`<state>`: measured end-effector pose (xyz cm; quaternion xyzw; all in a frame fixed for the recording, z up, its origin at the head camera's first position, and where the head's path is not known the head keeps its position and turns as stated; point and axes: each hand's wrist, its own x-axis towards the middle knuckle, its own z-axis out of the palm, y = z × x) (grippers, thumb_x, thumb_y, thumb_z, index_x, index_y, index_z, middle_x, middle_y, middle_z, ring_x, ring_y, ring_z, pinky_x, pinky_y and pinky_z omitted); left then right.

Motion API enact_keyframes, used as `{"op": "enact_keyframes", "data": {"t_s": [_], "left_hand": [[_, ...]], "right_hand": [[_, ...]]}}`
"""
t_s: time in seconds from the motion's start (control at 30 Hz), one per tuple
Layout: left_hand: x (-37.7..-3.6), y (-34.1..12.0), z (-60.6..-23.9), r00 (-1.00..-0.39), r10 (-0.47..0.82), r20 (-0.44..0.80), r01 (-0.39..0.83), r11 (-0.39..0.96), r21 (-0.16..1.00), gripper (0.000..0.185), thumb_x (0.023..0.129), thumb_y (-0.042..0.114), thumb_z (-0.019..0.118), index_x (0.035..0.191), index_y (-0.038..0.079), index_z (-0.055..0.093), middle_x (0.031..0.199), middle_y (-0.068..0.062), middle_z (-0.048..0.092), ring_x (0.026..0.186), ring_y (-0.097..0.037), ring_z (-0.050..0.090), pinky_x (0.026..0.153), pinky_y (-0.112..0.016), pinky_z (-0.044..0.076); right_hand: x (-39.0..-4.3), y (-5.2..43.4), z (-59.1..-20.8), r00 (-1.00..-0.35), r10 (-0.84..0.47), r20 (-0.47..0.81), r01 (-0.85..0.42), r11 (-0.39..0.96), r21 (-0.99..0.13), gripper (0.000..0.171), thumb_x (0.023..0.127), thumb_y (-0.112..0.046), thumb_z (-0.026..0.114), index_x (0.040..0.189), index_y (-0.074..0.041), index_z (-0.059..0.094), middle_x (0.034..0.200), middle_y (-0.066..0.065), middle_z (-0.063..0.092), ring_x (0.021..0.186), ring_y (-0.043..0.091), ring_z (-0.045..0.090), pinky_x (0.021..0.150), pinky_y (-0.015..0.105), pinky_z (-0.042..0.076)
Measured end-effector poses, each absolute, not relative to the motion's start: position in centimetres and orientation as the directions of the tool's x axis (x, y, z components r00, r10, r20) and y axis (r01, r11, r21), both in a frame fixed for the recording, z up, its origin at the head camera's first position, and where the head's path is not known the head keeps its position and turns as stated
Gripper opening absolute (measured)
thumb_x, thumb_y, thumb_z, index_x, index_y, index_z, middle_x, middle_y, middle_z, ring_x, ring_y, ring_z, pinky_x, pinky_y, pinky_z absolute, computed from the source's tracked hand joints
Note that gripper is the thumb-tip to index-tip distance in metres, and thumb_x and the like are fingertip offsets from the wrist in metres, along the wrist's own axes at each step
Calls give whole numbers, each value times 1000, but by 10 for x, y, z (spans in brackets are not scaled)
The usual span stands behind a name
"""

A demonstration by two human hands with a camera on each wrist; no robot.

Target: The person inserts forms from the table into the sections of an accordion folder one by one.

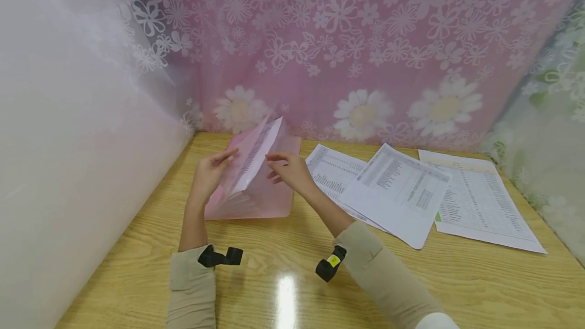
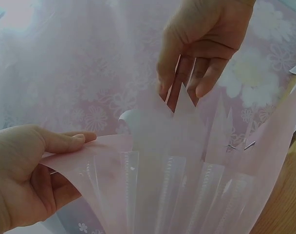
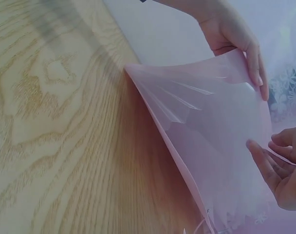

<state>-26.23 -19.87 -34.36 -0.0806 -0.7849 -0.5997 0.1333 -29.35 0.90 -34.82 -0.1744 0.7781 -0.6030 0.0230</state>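
**Pink expanding folder held open on the worktop**

At the left centre of the head view, the left hand (image 1: 211, 172) pinches the front cover of a pink expanding folder (image 1: 256, 194), thumb on top and fingers (image 2: 65, 141) curled beneath, pulling that cover away from the pockets. The folder stands fanned open on the wooden worktop (image 1: 283, 278), just left of the middle, near the pink flowered curtain (image 1: 365, 39). Inside it the left wrist view shows several clear pleated pockets side by side; how many exactly cannot be told. One printed sheet (image 1: 256, 154) sticks up out of the folder between the two hands.

The right hand (image 1: 289, 169) reaches into the top of the folder, its fingers (image 2: 206, 80) spread slightly apart and resting on the pocket dividers, gripping nothing clearly.

To the right of centre, three printed sheets of tables (image 1: 397, 187) lie flat on the worktop, overlapping one another, near the folder and apart from it.
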Motion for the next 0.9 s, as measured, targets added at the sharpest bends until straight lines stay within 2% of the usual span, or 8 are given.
{"op": "enact_keyframes", "data": {"t_s": [0.23, 0.33, 0.47, 0.57, 0.7, 0.9], "left_hand": [[-262, -200, -344, -951, -32, 308, 288, 278, 917, 29, 93, 11, 56, 119, 0, 61, 119, -13, 58, 120, -21, 44, 96, -36, 36], [-262, -200, -344, -950, -33, 310, 288, 289, 913, 29, 93, 12, 56, 119, 0, 61, 119, -13, 58, 120, -21, 44, 96, -36, 36], [-262, -200, -344, -952, -24, 305, 286, 282, 916, 30, 93, 13, 56, 119, 0, 61, 120, -13, 58, 121, -22, 43, 97, -36, 35], [-261, -200, -343, -956, -16, 294, 280, 264, 923, 30, 93, 12, 55, 120, 0, 60, 121, -14, 57, 122, -22, 42, 97, -36, 35], [-260, -199, -342, -958, -13, 286, 274, 247, 929, 30, 93, 12, 55, 120, -1, 60, 121, -14, 57, 123, -21, 40, 98, -36, 35], [-259, -200, -342, -960, -18, 280, 268, 231, 935, 29, 94, 11, 55, 120, 0, 60, 120, -14, 58, 123, -21, 40, 98, -36, 34]], "right_hand": [[-286, 34, -334, -922, -327, 208, -268, 152, -951, 29, 92, -7, 56, 118, 6, 58, 112, 20, 60, 78, 34, 65, 64, 35, 53], [-286, 47, -333, -923, -325, 207, -265, 146, -953, 29, 92, -7, 57, 118, 6, 58, 112, 22, 60, 77, 32, 65, 64, 35, 53], [-291, 65, -338, -932, -300, 201, -259, 167, -951, 29, 91, -12, 58, 118, 0, 60, 111, 17, 62, 76, 26, 66, 64, 34, 53], [-289, 80, -337, -940, -280, 193, -246, 168, -954, 29, 91, -14, 59, 117, -1, 60, 111, 14, 62, 80, 31, 65, 66, 35, 53], [-287, 101, -338, -949, -257, 185, -232, 166, -958, 31, 91, -15, 59, 118, 0, 59, 113, 17, 60, 83, 35, 63, 69, 37, 52], [-282, 136, -339, -962, -215, 168, -211, 196, -958, 33, 92, -17, 58, 121, 0, 57, 116, 17, 59, 87, 37, 62, 73, 43, 50]]}}
